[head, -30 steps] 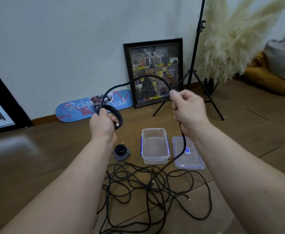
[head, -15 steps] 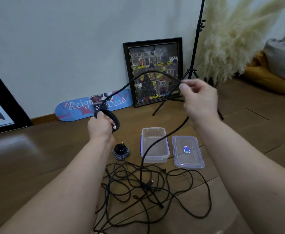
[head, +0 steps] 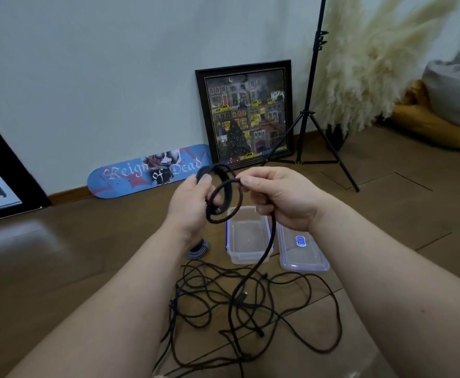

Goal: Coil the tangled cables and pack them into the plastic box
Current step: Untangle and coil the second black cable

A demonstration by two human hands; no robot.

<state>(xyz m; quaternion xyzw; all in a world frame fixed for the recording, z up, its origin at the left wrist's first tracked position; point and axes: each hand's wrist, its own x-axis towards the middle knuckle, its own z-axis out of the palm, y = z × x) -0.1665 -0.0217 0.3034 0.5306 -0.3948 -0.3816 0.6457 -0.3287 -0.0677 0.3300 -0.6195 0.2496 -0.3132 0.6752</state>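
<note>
Two grips on black cable (head: pixel 224 199) — left hand (head: pixel 189 204) clasping coil, right hand (head: pixel 280 197) pinching loop.

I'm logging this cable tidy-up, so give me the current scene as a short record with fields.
left hand: grips black coil
right hand: pinches the cable at the newest loop
loose tangle: on floor, cable runs down into it
plastic box: open, holds no cable
lid: flat on floor, right of box
finished coil: on floor, left of box
</note>
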